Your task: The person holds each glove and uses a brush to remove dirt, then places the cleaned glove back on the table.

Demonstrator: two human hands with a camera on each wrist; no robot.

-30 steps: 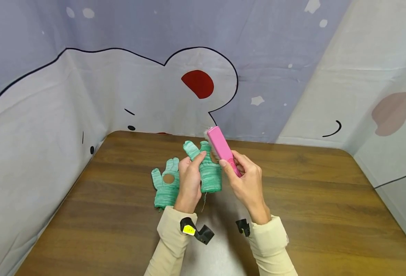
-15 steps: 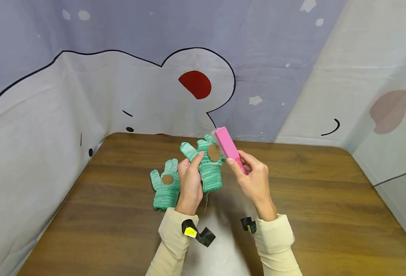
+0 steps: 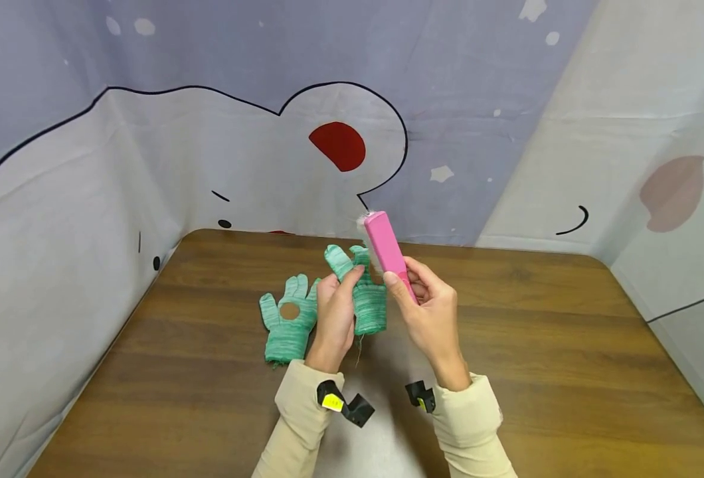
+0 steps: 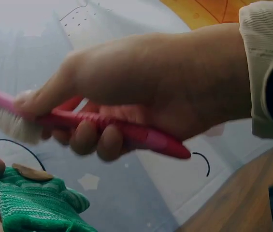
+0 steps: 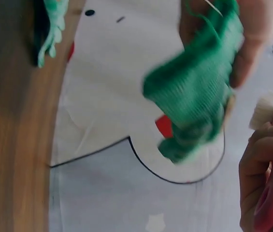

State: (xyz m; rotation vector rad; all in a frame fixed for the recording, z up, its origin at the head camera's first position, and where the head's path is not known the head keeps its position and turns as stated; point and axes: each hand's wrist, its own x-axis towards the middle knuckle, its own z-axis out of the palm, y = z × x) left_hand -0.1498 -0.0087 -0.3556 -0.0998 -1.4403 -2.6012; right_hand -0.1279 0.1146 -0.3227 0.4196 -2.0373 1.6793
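My left hand grips a green knitted glove by its thumb side, above the table, with my thumb on its face. A brown round patch on that glove shows in the left wrist view; from the head it is mostly behind the brush. In my right hand is a pink brush, gripped by its handle. Its white bristles face the glove; whether they touch it I cannot tell. A second green glove lies left of my left hand, with a brown round patch facing up.
The wooden table reaches back to a printed cloth backdrop, which also hangs along both sides. A loose thread dangles from the held glove's cuff.
The brush moved right, off the held glove's patch, then back left and slightly up in front of it. The held glove turned a little with my left hand. The other glove stayed put.
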